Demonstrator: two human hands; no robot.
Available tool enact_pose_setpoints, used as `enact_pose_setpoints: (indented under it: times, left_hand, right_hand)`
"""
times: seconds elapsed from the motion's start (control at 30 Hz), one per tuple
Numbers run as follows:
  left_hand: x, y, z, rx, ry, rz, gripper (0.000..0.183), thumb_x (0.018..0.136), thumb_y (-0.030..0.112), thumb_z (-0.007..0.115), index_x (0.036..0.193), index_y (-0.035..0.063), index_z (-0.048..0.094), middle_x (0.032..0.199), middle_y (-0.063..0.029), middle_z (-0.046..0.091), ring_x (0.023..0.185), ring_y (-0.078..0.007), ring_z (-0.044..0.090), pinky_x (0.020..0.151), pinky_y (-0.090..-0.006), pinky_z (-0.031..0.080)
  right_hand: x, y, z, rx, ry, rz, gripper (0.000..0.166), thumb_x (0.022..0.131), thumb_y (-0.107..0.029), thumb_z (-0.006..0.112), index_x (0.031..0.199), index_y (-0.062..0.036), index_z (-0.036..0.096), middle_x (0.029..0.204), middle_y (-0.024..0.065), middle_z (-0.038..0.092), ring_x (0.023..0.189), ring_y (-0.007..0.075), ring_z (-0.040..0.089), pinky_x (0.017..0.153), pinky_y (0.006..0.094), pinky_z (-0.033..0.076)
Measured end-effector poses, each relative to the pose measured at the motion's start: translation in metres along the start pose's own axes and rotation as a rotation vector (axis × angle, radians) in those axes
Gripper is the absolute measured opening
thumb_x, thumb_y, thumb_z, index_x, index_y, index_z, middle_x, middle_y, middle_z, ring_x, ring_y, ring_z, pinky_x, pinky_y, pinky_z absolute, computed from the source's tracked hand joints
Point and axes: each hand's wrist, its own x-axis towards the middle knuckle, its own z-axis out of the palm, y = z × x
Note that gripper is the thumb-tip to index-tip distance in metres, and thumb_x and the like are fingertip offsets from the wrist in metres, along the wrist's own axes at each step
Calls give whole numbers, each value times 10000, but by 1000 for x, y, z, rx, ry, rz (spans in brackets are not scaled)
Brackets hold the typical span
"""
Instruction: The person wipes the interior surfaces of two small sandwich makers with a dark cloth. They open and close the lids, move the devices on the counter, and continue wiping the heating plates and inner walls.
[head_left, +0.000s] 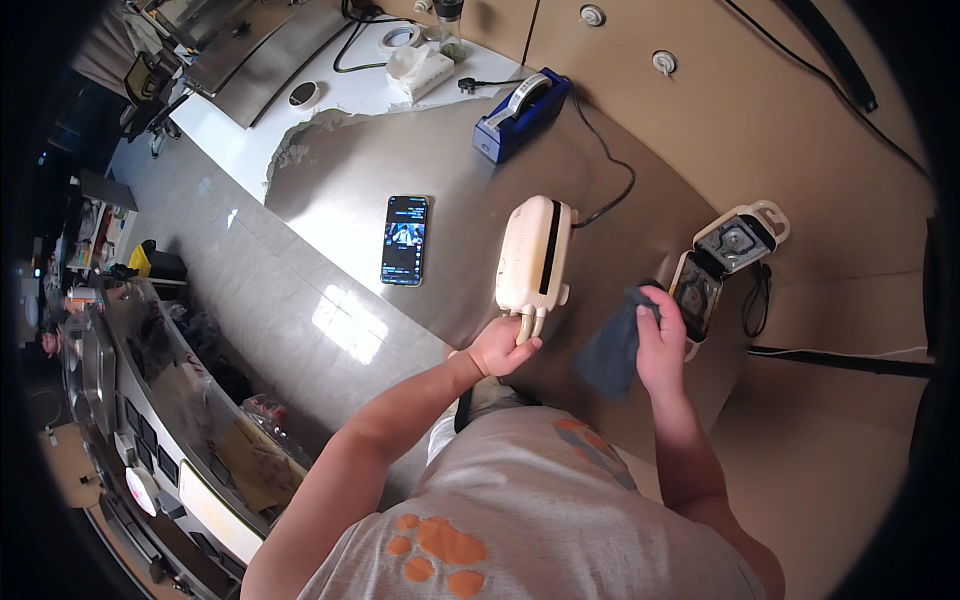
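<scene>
My left hand (504, 348) grips the handle of a cream sandwich maker (525, 251), whose two halves lie nearly together. A black cord runs from its far side over the metal tabletop (450, 161). In my right hand (663, 337) a dark grey cloth (611, 349) hangs from between thumb and fingers. Just right of that hand stands a second cream sandwich maker (731, 244), opened wide, with its dark plates showing. Left of the held appliance, a smartphone (405, 241) lies face up with its screen lit.
A blue tape dispenser (519, 116) with a roll of labels stands beyond the sandwich maker. Farther back are a tissue pack (420, 71), a tape roll (399, 37), a glass grinder (450, 34) and a black plug (466, 85). A coiled black cord (759, 304) lies at the right.
</scene>
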Motion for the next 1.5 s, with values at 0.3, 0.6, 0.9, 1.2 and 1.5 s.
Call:
enact_pose_setpoints:
  times: [0.3, 0.6, 0.9, 1.2, 1.5]
  left_hand:
    - [5, -13, 12, -27, 132, 213, 250, 925, 284, 559, 861, 55, 636, 703, -124, 671, 705, -404, 654, 695, -472, 536]
    - [6, -6, -2, -20, -88, 0, 318, 997, 298, 499, 814, 61, 606, 710, -122, 654, 702, -369, 658, 694, -457, 537]
    - [5, 12, 11, 373, -64, 100, 337, 948, 376, 597, 856, 58, 663, 856, -188, 684, 794, -434, 663, 739, -507, 560]
    - [15, 33, 23, 712, -189, 21, 370, 889, 408, 675, 907, 40, 699, 801, -158, 715, 776, -328, 719, 717, -460, 577]
    - [23, 36, 31, 709, -243, -89, 302, 878, 361, 673, 880, 64, 732, 802, -134, 744, 726, -324, 741, 694, -455, 595]
  right_hand:
    - [0, 6, 91, -805, -565, -658, 483, 965, -151, 594, 1429, -29, 539, 1626, 262, 288, 1496, 455, 299, 1214, 542, 275]
    - [110, -1, 144, -960, -345, -598, 725, 1030, -357, 521, 1576, 49, 268, 1645, 326, 192, 1539, 463, 190, 1261, 550, 137]
    - [270, 13, 118, -910, -384, 175, 474, 1065, -331, 412, 1293, 8, 651, 1367, 268, 609, 1293, 426, 567, 1090, 487, 446]
    - [213, 9, 62, -252, -299, 240, 553, 1092, -419, 418, 1206, 77, 636, 1271, 257, 667, 1189, 285, 632, 1045, 376, 458]
    - [116, 53, 61, -727, -463, -482, 273, 1003, -203, 592, 880, 40, 587, 1567, 237, 435, 1452, 435, 374, 1188, 511, 300]
